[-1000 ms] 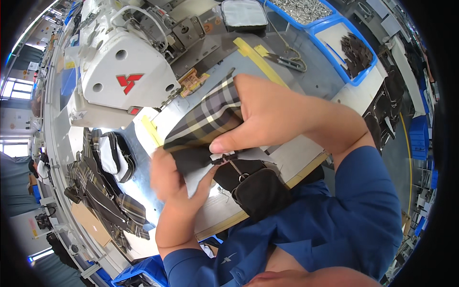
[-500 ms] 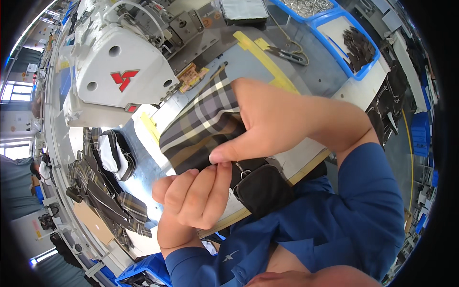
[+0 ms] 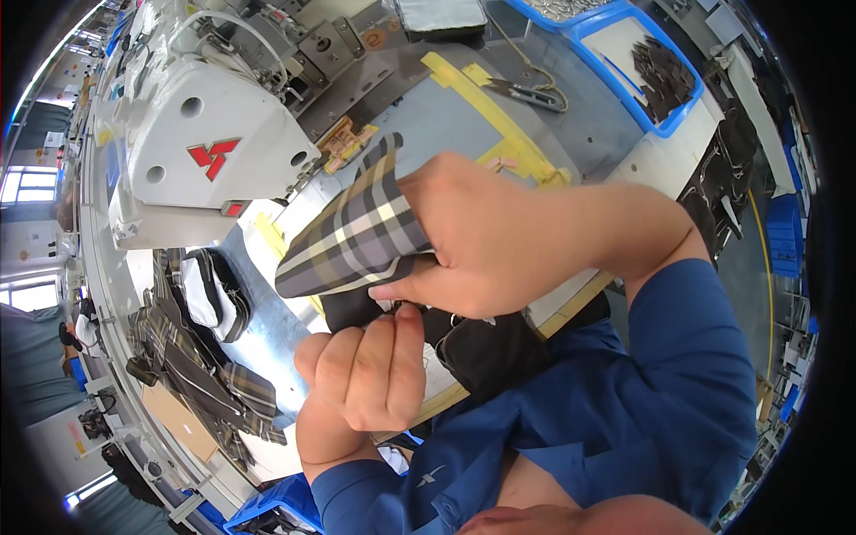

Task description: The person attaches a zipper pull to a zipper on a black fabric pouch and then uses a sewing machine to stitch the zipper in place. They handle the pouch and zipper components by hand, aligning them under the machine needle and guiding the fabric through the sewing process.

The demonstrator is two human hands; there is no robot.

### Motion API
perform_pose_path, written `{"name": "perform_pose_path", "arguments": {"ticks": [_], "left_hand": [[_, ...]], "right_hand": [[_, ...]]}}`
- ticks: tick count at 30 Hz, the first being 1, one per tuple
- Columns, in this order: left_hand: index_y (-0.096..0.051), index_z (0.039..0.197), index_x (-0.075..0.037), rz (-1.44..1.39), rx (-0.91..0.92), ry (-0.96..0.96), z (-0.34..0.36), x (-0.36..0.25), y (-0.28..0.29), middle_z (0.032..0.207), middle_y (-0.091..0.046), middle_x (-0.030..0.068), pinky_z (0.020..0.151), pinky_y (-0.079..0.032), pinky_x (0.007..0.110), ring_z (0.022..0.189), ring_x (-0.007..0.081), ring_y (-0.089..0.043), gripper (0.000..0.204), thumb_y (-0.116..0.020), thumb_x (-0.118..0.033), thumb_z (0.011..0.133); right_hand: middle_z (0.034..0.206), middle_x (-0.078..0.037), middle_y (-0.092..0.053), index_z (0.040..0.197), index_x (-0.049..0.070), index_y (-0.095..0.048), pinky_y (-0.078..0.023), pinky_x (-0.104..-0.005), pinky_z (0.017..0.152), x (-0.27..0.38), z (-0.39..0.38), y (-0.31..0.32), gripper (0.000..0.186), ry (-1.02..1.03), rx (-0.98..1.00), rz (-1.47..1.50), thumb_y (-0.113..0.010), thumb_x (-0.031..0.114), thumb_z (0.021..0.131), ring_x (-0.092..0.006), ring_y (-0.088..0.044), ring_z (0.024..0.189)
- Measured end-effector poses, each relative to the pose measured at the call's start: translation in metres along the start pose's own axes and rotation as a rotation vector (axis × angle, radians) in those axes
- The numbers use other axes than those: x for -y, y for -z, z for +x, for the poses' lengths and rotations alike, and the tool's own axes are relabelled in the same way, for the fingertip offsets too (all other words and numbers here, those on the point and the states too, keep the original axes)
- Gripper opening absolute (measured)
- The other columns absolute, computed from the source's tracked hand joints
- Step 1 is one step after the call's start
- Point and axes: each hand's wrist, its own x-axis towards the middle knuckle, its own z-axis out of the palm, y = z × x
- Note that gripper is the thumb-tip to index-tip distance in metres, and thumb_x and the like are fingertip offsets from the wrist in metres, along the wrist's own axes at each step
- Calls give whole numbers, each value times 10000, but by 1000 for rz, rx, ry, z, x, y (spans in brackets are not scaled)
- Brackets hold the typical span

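Note:
A plaid fabric piece point(image 3: 352, 234) in grey, black, white and brown is held up in front of the sewing machine. My right hand point(image 3: 477, 234) is closed on it, with the thumb pointing left along the lower edge. Below the plaid hangs dark fabric point(image 3: 350, 309), apparently part of the same piece. My left hand point(image 3: 364, 373) is closed, its fingertips pinching at that lower edge just under my right thumb. What lies inside the left fingers is mostly hidden. A small black zipped pouch point(image 3: 495, 355) hangs beside my hands at the table edge.
The white sewing machine point(image 3: 214, 143) stands at the left. Thread snips point(image 3: 528, 94) lie near yellow tape point(image 3: 477, 116). A blue tray point(image 3: 593, 43) holds dark strips at the far right. Plaid and black pieces point(image 3: 201, 352) are piled at left, beside stacked black-and-white pieces point(image 3: 214, 294).
The plaid fabric has been lifted and folded over, so dark fabric now shows beneath it. My right hand has turned and shifted slightly left. The whole view has shifted a little.

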Motion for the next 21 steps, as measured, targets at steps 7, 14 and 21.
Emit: {"name": "perform_pose_path", "arguments": {"ticks": [7, 14, 21], "left_hand": [[-762, 998, -68, 64, 21, -52, -3, 1, 4, 965, -645, 22, 690, -428, 313, 976, 195, -598, 234, -813, 2, 781], [-746, 953, 23, -171, 15, -4, 7, 3, 3, 943, -657, 103, 743, -542, 343, 1016, 268, -688, 214, -778, 114, 762], [-724, 1020, 61, -253, -85, 145, -4, 18, 8, 1023, -723, 211, 696, -557, 385, 849, 311, -685, 282, -762, 137, 751]], "right_hand": [[890, -192, -727, 1052, -8, -709, -526, -411, 734, 7, 6, -1, 252, -300, -11, 170, -784, 144, 865, -324, -681, 775], [924, -121, -751, 1201, -18, -667, -533, -363, 791, -9, 3, -13, 386, -281, -75, 262, -798, 131, 869, -202, -674, 832], [951, -54, -718, 1636, 97, -245, -517, -311, 718, 18, 0, 20, 930, -255, 19, 410, -766, 59, 867, -120, -663, 786]]}}
